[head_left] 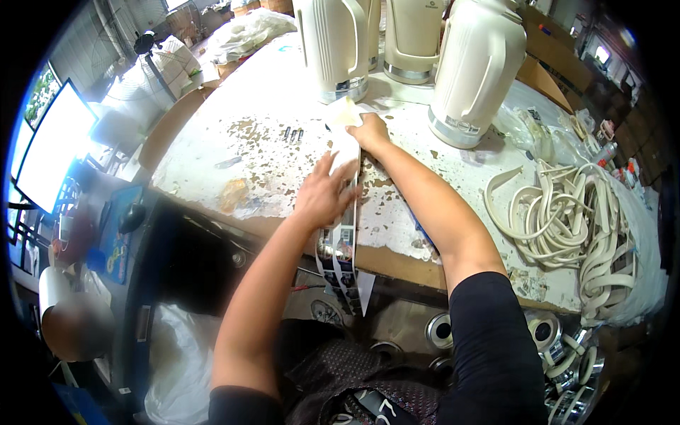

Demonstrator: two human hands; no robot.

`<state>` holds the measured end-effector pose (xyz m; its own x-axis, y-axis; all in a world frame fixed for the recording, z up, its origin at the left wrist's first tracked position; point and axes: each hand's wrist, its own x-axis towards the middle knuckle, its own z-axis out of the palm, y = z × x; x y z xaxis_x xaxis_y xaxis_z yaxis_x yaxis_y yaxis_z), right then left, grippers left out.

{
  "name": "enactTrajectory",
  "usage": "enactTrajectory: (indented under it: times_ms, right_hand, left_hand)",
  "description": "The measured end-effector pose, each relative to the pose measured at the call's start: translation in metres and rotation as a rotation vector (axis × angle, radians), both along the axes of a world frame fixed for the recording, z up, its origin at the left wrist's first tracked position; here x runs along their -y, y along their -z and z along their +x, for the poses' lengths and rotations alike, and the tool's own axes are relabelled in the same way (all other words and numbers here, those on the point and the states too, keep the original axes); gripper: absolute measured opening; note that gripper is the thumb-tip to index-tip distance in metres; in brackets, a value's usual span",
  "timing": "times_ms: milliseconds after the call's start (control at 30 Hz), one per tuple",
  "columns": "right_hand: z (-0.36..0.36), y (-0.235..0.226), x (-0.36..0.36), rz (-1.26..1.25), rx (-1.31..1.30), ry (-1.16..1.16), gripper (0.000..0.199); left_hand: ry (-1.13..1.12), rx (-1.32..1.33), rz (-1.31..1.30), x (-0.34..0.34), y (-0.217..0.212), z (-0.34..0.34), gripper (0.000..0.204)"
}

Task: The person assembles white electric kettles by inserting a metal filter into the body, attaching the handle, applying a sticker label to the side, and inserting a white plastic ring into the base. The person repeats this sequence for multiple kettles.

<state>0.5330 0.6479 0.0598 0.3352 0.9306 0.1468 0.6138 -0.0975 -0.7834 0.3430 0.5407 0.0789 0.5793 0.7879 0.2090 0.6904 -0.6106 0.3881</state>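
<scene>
- Table (276, 180): white top, paint worn, cardboard along near edge.
- Far edge: cream flasks; the left one (331, 49) stands just beyond the label strip's end, blocking that way. Right one (474, 78) is clear of the strip.
- Near right corner: heap of cream bands (549, 212); clear plastic bags (535, 134) along right edge.
- Label strip (340, 248): long axis runs far to near, roughly square to near edge, bending down over it; tail hangs below.
- Right hand (370, 133): closed on strip's far end, thumb and fingers pinching.
- Left hand (326, 191): fingers spread, blurred, over strip's middle; can't tell contact.
</scene>
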Motion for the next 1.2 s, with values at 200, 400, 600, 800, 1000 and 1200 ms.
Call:
enactTrajectory:
  times_ms: [200,400,600,800,1000,1200]
  right_hand:
    - [0.011,-0.052,0.015,0.054,0.612,-0.122,0.043]
    - [0.053,-0.010,-0.016,-0.029,0.479,-0.503,0.058]
    - [0.055,-0.006,-0.011,-0.018,0.578,-0.274,0.058]
    - [0.144,-0.024,0.038,-0.117,-0.527,-0.134,0.049]
    - [0.086,-0.046,0.080,0.000,-0.514,-0.425,0.048]
    - [0.006,-0.011,0.037,0.176,0.145,-0.416,0.065]
  left_hand:
    - [0.014,-0.113,0.107,-0.003,0.028,-0.005,0.052]
    - [0.019,-0.092,0.094,-0.002,0.021,0.001,0.051]
    - [0.020,-0.080,0.107,-0.003,0.024,0.000,0.052]
    - [0.013,-0.042,0.115,-0.003,0.027,0.004,0.052]
    - [0.018,-0.010,0.115,-0.003,0.028,-0.001,0.053]
    - [-0.005,0.048,0.223,0.000,0.026,-0.002,0.050]
